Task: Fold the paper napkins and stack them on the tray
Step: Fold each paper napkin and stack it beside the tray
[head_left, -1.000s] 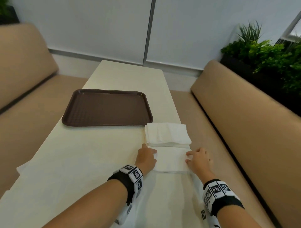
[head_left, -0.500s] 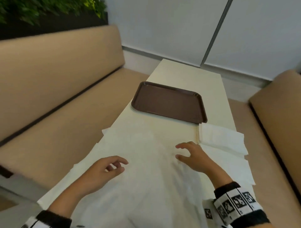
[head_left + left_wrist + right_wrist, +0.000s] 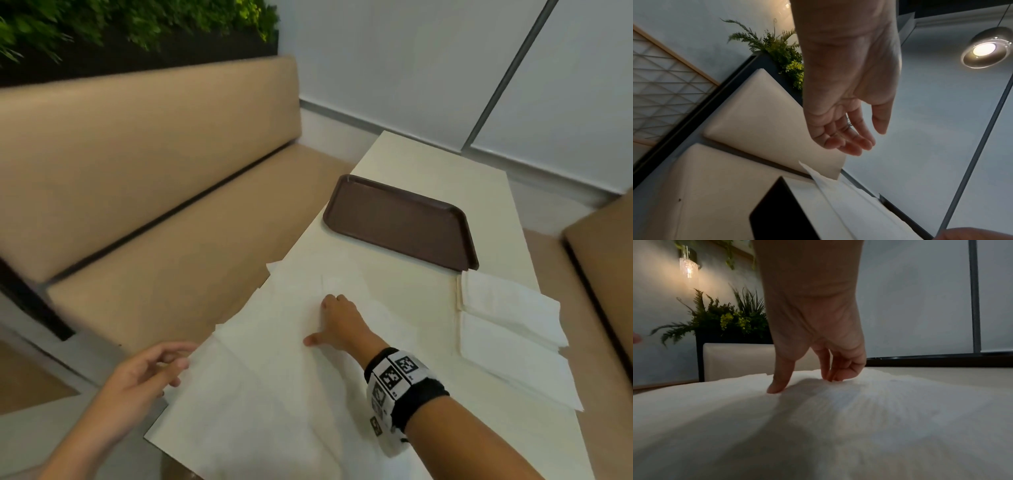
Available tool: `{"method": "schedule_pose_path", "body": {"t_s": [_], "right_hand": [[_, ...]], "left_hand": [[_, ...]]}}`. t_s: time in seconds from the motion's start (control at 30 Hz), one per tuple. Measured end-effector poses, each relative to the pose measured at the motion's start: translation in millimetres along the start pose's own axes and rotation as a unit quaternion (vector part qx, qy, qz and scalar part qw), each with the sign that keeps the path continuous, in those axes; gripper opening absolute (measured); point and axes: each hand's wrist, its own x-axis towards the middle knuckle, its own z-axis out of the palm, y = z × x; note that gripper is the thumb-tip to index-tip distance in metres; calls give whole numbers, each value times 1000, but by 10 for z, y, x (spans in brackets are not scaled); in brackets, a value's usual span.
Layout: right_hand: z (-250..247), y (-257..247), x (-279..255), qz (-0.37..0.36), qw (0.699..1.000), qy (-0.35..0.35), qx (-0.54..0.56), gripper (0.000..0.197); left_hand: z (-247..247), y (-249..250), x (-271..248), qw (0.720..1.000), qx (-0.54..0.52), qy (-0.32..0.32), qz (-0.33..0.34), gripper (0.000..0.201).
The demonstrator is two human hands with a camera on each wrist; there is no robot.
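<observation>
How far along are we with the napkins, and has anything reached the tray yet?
Done: a few folded napkins lie in a pile on the table beside the tray, which holds nothing yet. In hand: the right hand presses thumb and fingertips on an unfolded napkin; the left hand hangs open at its near-left edge. Left: fold this sheet and any others, then stack all on the tray.

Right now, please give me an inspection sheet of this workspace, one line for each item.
Surface: long cream table between two tan benches.
Job's things: brown tray with no napkins on it; folded napkins beside its near right corner; unfolded napkins spread over the near half.
Clutter: nothing seen.
Grippers: right hand touches an unfolded napkin with thumb and fingertips; left hand relaxed at the table's left edge, holding nothing.
Cables: nothing seen.
Surroundings: planter behind the left bench, white wall panels.
</observation>
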Motion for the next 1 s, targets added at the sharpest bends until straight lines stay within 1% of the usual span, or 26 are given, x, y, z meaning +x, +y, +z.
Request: {"method": "schedule_pose_path", "body": {"t_s": [0.1, 0.17, 0.2, 0.23, 0.27, 0.33, 0.4, 0.43, 0.47, 0.53, 0.63, 0.7, 0.77, 0.8, 0.83, 0.9, 0.93, 0.97, 1.0], "right_hand": [[27, -48, -17, -7, 1000, 8, 0, 61], [37, -81, -75, -31, 998, 24, -39, 44], [51, -94, -107, -44, 997, 33, -50, 38], [66, -105, -143, -53, 997, 35, -47, 36], [85, -120, -178, -55, 997, 28, -34, 39], [137, -156, -251, -43, 999, -3, -21, 60], [207, -204, -321, -45, 997, -22, -55, 80], [242, -235, -353, -51, 996, -23, -73, 84], [272, -266, -377, -58, 994, -20, -85, 82], [314, -311, -397, -63, 994, -18, -91, 70], [286, -325, -413, -61, 996, -27, -52, 51], [180, -311, -442, -69, 997, -14, 14, 34], [4, -309, -528, -99, 990, 4, 98, 20], [-103, -310, -589, -126, 983, 8, 131, 14], [-221, -315, -664, -157, 974, 5, 164, 9], [-490, -318, -849, -212, 947, -20, 240, 5], [-640, -313, -954, -231, 930, -36, 283, 6], [-796, -292, -1055, -241, 915, -43, 321, 9], [-945, -265, -1153, -245, 903, -38, 351, 14]], "left_hand": [[-26, 14, -22, 1000, -10, 1, 6, 20], [-34, 13, -32, 1000, -18, 0, 7, 19], [-43, 0, -30, 1000, -22, 1, 5, 19], [-53, -4, -31, 1000, -24, 4, 4, 19], [-67, -16, -27, 1000, -27, 3, 3, 18], [-87, -22, -29, 999, -36, -3, 1, 15], [-84, -26, -32, 999, -41, -4, 0, 17], [-78, -14, -34, 999, -41, 0, 1, 15], [-75, -13, -34, 999, -40, 1, 2, 15], [-72, -14, -37, 1000, -30, 2, 4, 19], [-56, 23, -55, 1000, -19, -10, 9, 20], [-48, 47, -56, 1000, -23, -13, 10, 19], [-54, 86, -51, 1000, -19, -13, 12, 11], [-58, 109, -31, 1000, -10, -13, 15, 17], [-52, 135, -5, 1000, -6, -16, 24, 35], [-13, 232, 106, 998, -15, -35, 52, 76], [18, 322, 170, 995, -32, -72, 62, 96], [60, 455, 212, 987, -65, -129, 65, 109], [110, 598, 246, 972, -103, -200, 62, 116]]}}
